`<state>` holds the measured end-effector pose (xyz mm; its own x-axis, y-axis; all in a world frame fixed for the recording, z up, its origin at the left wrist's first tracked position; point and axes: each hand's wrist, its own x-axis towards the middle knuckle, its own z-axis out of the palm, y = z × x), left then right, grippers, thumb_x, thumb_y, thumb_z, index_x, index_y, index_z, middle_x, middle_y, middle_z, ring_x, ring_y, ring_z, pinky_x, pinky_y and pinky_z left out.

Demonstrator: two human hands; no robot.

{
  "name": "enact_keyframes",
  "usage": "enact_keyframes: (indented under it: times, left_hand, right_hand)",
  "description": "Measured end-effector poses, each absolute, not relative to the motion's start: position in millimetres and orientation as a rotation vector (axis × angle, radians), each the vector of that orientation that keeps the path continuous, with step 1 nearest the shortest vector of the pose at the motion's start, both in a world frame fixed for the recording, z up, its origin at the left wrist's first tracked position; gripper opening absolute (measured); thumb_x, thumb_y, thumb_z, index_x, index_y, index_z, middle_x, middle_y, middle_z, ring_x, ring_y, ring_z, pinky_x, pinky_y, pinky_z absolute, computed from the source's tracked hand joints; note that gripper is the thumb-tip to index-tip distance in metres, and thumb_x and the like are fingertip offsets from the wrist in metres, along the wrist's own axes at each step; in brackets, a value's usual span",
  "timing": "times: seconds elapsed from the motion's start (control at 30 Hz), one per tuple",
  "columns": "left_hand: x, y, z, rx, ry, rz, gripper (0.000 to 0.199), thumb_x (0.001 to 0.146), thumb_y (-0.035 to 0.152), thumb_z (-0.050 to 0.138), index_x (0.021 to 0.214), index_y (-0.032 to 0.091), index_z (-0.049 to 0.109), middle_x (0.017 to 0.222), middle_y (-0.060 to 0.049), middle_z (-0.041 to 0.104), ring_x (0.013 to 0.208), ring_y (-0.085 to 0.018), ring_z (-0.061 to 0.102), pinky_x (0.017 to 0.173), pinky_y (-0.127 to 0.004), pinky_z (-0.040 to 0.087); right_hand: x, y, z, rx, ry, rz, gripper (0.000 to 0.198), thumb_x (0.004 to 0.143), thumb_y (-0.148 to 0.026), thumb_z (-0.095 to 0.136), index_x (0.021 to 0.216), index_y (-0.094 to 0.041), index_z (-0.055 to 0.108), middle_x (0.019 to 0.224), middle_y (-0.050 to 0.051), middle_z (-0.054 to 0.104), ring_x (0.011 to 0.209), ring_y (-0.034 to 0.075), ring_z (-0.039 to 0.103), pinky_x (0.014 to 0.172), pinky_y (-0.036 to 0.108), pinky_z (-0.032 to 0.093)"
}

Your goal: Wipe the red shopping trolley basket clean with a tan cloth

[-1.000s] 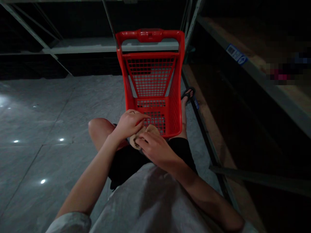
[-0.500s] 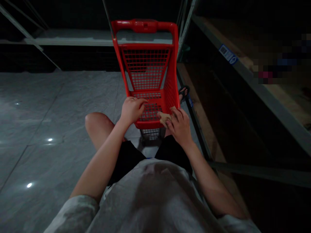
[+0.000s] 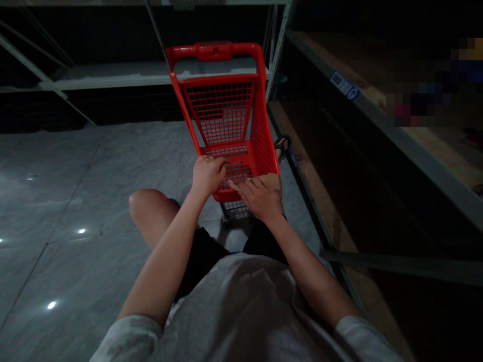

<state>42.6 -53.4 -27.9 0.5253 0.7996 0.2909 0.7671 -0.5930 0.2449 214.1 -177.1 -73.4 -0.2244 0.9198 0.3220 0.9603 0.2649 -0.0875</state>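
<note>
A small red plastic shopping cart point(image 3: 264, 120) with grid walls stands between my knees. My left hand point(image 3: 209, 175) is at its left rim near the close end, fingers curled over the edge into the basket; the fingertips are partly hidden. Under my right hand point(image 3: 261, 195) is a beige cloth point(image 3: 271, 178), pressed to the near right corner of the rim. The cloth shows beyond the knuckles and at the fingertips, while the rest lies hidden beneath the hand.
White metal shelving point(image 3: 113, 81) stands behind the cart. On my right runs a wooden shelf with a grey edge point(image 3: 381, 114) bearing a blue label point(image 3: 344, 85). A thin pole point(image 3: 155, 25) rises at the cart's left. Grey tiles point(image 3: 86, 191) cover the floor.
My right hand has slid left and slightly toward me with the cloth, its fingers now flatter over the rim. My left hand stays at the left rim. The view has shifted slightly.
</note>
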Motion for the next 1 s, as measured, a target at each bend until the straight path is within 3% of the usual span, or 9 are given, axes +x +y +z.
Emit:
enact_keyframes:
  times: [0.2, 0.33, 0.4, 0.57, 0.73, 0.87, 0.93, 1.0]
  left_hand:
    - [49, -61, -27, 2.651, 1.395, 0.579, 0.038, 0.096, 0.026, 0.047, 0.118, 0.021, 0.078, 0.093, -0.011, 0.079, 0.095, -0.029, 0.071, 0.099, -0.045, 0.047]
    - [51, -66, -29, 2.626, 1.501, 0.605, 0.038, 0.097, 0.026, 0.046, 0.118, 0.021, 0.078, 0.091, -0.011, 0.079, 0.093, -0.029, 0.072, 0.097, -0.044, 0.048]
    - [50, -68, -30, 2.607, 1.546, 0.632, 0.039, 0.097, 0.026, 0.046, 0.117, 0.021, 0.078, 0.092, -0.011, 0.079, 0.093, -0.029, 0.072, 0.097, -0.044, 0.048]
    - [42, -67, -31, 2.620, 1.555, 0.608, 0.039, 0.096, 0.026, 0.045, 0.114, 0.021, 0.079, 0.089, -0.012, 0.079, 0.090, -0.030, 0.071, 0.098, -0.045, 0.048]
    - [38, -67, -30, 2.628, 1.554, 0.622, 0.039, 0.096, 0.026, 0.044, 0.113, 0.021, 0.079, 0.090, -0.012, 0.079, 0.089, -0.029, 0.071, 0.097, -0.044, 0.048]
    - [48, -71, -31, 2.623, 1.576, 0.642, 0.037, 0.096, 0.027, 0.045, 0.111, 0.021, 0.079, 0.086, -0.011, 0.078, 0.085, -0.029, 0.071, 0.094, -0.044, 0.048]
    - [58, -73, -31, 2.614, 1.578, 0.643, 0.036, 0.096, 0.026, 0.045, 0.109, 0.022, 0.079, 0.086, -0.011, 0.079, 0.085, -0.029, 0.071, 0.094, -0.044, 0.048]
    - [69, -75, -30, 2.600, 1.584, 0.642, 0.036, 0.096, 0.026, 0.045, 0.108, 0.022, 0.079, 0.088, -0.012, 0.079, 0.087, -0.029, 0.072, 0.095, -0.044, 0.047]
  right_hand:
    - [293, -174, -81, -1.708, -2.044, -0.121, 0.033, 0.105, -0.031, 0.043, 0.112, -0.020, 0.073, 0.129, 0.011, 0.072, 0.128, 0.025, 0.054, 0.121, 0.047, 0.031]
    - [251, -174, -92, -1.761, -1.668, -0.107, 0.037, 0.105, -0.029, 0.037, 0.100, -0.021, 0.073, 0.109, 0.009, 0.075, 0.124, 0.025, 0.056, 0.122, 0.051, 0.029]
    - [207, -179, -97, -1.826, -1.447, -0.080, 0.039, 0.105, -0.027, 0.034, 0.101, -0.021, 0.073, 0.109, 0.009, 0.075, 0.125, 0.026, 0.056, 0.121, 0.052, 0.029]
    - [119, -190, -104, -1.716, -1.451, 0.071, 0.040, 0.105, -0.021, 0.033, 0.117, -0.024, 0.071, 0.123, 0.006, 0.074, 0.136, 0.021, 0.053, 0.118, 0.044, 0.033]
    - [143, -176, -111, -1.626, -1.409, 0.014, 0.041, 0.102, -0.026, 0.035, 0.128, -0.024, 0.068, 0.145, 0.009, 0.063, 0.145, 0.023, 0.047, 0.122, 0.048, 0.033]
    - [190, -146, -107, -1.756, -0.925, -0.110, 0.057, 0.100, -0.025, 0.027, 0.154, -0.018, 0.045, 0.166, 0.016, 0.035, 0.159, 0.026, 0.024, 0.125, 0.057, 0.030]
    - [203, -133, -105, -1.782, -0.857, -0.125, 0.063, 0.098, -0.023, 0.026, 0.160, -0.019, 0.035, 0.168, 0.016, 0.030, 0.160, 0.026, 0.024, 0.124, 0.058, 0.032]
    - [206, -129, -104, -1.788, -0.979, -0.105, 0.064, 0.096, -0.024, 0.032, 0.160, -0.023, 0.037, 0.165, 0.015, 0.034, 0.157, 0.027, 0.030, 0.122, 0.057, 0.036]
